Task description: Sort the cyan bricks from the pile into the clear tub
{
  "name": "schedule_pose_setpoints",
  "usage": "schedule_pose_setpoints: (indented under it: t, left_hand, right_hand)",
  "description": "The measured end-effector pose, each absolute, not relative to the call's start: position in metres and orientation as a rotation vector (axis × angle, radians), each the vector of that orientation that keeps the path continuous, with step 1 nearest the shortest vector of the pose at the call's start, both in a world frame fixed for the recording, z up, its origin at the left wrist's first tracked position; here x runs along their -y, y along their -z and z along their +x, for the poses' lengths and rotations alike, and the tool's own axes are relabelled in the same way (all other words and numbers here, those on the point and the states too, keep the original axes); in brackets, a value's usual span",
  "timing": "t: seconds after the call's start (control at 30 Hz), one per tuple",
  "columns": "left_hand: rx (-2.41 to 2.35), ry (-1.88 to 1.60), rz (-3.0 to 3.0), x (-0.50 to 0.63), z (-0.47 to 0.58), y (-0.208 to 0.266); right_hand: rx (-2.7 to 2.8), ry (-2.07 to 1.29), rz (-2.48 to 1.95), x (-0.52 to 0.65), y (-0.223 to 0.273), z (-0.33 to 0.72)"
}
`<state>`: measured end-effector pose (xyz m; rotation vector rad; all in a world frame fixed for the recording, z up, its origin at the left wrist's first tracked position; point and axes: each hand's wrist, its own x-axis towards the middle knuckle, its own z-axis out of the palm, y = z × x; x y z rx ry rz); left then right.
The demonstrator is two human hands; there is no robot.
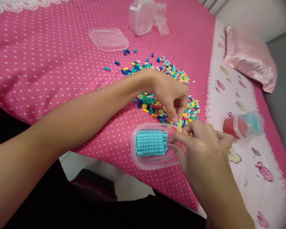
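Note:
A clear plastic tub (pixel 134 156) lies near the bed's front edge, with light-blue studded toy bricks (pixel 150 143) lined up in a tight block inside. My right hand (pixel 201 146) reaches over the tub's right end, thumb and index finger pinched on a light-blue brick at the block's right edge. Above the tub, my left hand (pixel 169 92) bends down over a loose pile of small coloured bricks (pixel 154 106). Its thumb and fingertips are closed together at the pile's near side; anything between them is hidden.
A clear lid (pixel 109 39) and an open clear container (pixel 143 19) lie at the back. To the right stands a tub of red and blue pieces (pixel 239 127). A pink satin pillow (pixel 250 57) rests at far right. The pink dotted bedspread (pixel 50 63) drops off at the front.

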<state>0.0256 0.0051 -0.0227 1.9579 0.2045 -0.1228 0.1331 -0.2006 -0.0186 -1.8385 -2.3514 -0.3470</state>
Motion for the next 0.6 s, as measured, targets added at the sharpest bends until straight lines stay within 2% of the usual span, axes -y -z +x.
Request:
schedule_pose_setpoints:
  t: [0.2, 0.47, 0.6]
  left_hand:
    - [-0.096, 0.124, 2.017, -0.0069, 0.0262, 0.0248]
    - [-0.306, 0.037, 1.913, -0.0049, 0.0264, 0.0242]
    - [-0.258, 0.087, 1.957, -0.0063, 0.0262, 0.0249]
  right_hand:
    - [2.331, 0.327, -1.882, 0.1979, 0.0243, 0.1315]
    - [2.338, 0.339, -1.896, 0.197, 0.0237, 0.1309]
    - [2.345, 0.341, -1.888, 0.1971, 0.0222, 0.131]
